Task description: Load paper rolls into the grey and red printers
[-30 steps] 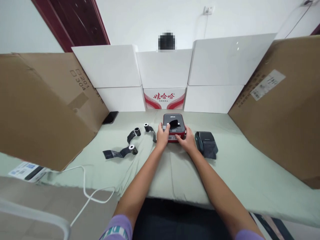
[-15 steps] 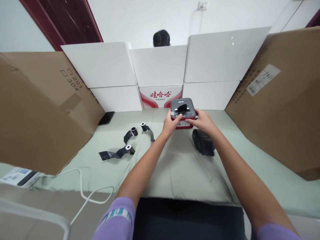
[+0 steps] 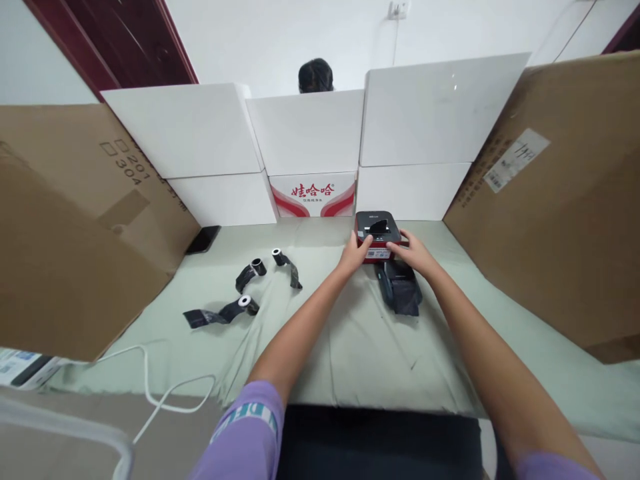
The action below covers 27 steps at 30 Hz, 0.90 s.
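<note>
A small red and black printer (image 3: 378, 233) stands on the pale green cloth (image 3: 350, 333) near the back, in front of the white boxes. My left hand (image 3: 353, 255) touches its left front side and my right hand (image 3: 413, 253) rests at its right front side, the fingers of both curled against the casing. A second, black printer (image 3: 400, 288) lies just in front of it, under my right wrist. Three black ribbon rolls with loose tails lie to the left: one roll (image 3: 255, 269), another roll (image 3: 281, 259), and the nearest roll (image 3: 235, 309).
White foam boxes (image 3: 310, 133) wall off the back, with a red-printed carton (image 3: 313, 195) between them. Large cardboard sheets lean in at the left (image 3: 75, 227) and right (image 3: 555, 193). A dark phone (image 3: 203, 239) lies back left. A white cable (image 3: 160, 387) trails off the cloth. Another person's head (image 3: 315, 75) shows behind the boxes.
Both hands have carried the red printer away from me and to the right, then set it down near the back boxes behind the black printer.
</note>
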Each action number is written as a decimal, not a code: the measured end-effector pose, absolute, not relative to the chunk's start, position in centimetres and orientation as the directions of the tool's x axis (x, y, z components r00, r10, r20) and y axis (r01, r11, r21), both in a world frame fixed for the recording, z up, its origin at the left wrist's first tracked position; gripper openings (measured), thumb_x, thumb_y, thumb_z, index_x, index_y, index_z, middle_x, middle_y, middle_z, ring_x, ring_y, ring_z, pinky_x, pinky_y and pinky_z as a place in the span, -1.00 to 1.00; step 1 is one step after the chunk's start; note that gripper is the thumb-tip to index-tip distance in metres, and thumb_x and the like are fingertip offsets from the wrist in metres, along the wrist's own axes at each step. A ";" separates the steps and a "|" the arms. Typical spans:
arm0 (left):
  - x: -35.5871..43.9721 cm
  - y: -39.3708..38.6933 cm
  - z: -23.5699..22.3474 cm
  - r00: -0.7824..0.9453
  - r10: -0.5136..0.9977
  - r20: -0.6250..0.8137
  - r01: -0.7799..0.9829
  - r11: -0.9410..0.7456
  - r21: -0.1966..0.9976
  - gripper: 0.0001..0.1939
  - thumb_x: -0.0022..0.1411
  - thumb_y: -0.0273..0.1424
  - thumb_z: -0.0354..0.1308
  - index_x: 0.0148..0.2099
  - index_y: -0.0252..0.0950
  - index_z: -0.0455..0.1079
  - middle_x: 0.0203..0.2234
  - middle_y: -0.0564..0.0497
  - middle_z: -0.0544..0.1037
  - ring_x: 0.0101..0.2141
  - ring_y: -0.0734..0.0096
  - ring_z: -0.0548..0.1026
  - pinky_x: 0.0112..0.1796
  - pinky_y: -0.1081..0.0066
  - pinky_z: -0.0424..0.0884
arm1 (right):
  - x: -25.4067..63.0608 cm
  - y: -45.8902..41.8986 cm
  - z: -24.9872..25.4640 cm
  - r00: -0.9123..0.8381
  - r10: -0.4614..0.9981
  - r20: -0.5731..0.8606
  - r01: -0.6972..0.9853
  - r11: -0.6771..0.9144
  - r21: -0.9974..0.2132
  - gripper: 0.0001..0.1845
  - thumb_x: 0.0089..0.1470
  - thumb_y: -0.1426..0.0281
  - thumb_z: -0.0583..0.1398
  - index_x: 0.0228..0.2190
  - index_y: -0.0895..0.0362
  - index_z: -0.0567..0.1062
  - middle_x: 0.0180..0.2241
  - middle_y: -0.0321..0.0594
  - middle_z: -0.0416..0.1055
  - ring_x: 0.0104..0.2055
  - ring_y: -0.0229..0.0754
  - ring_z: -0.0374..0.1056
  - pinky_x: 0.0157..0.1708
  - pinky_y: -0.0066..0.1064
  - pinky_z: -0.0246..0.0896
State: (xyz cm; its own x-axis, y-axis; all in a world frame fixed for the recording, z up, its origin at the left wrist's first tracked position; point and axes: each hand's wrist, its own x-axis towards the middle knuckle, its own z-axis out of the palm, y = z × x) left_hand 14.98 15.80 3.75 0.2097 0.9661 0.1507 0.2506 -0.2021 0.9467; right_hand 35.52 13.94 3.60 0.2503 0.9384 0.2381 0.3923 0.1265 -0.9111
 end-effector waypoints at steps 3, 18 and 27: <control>13.2 12.3 2.6 0.211 0.969 0.127 0.417 -0.206 0.885 -0.19 0.32 -0.24 0.15 0.49 -0.44 0.00 0.47 -0.33 0.06 0.46 -0.04 0.06 0.41 0.04 0.07 | 36.1 10.8 1.4 0.402 0.905 0.138 0.219 0.052 -0.974 -0.44 0.03 -0.05 0.32 -0.10 0.11 0.60 0.05 0.03 0.57 0.16 0.16 0.46 0.18 0.08 0.35; 4.4 5.1 1.6 0.519 0.833 0.191 0.498 -0.477 0.724 0.10 0.08 -0.22 0.35 0.54 -0.19 -0.13 0.47 -0.26 0.08 0.43 -0.15 0.14 0.40 -0.24 -0.08 | 23.0 3.8 1.6 0.321 0.940 0.118 -0.041 0.138 -0.990 -0.36 0.18 -0.09 0.18 0.06 0.08 0.58 0.14 -0.14 0.55 0.26 0.10 0.41 0.23 -0.04 0.34; -0.6 4.3 -1.1 0.436 0.880 0.190 0.561 -0.431 0.707 0.06 0.06 -0.35 0.34 0.53 -0.30 -0.06 0.45 -0.32 0.12 0.42 -0.11 0.16 0.42 -0.10 0.02 | 17.8 4.6 -2.2 0.315 0.936 0.156 0.134 0.119 -0.984 -0.24 0.17 -0.20 0.11 0.07 0.12 0.58 0.16 -0.02 0.53 0.29 0.13 0.36 0.32 0.08 0.18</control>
State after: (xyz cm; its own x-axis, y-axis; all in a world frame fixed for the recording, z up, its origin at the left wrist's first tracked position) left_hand -0.64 4.31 -1.12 0.4357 0.8797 0.1904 0.5611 -0.4309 0.7068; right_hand 17.83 4.59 -2.16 0.3154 0.9361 0.1559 0.1339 0.1187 -0.9839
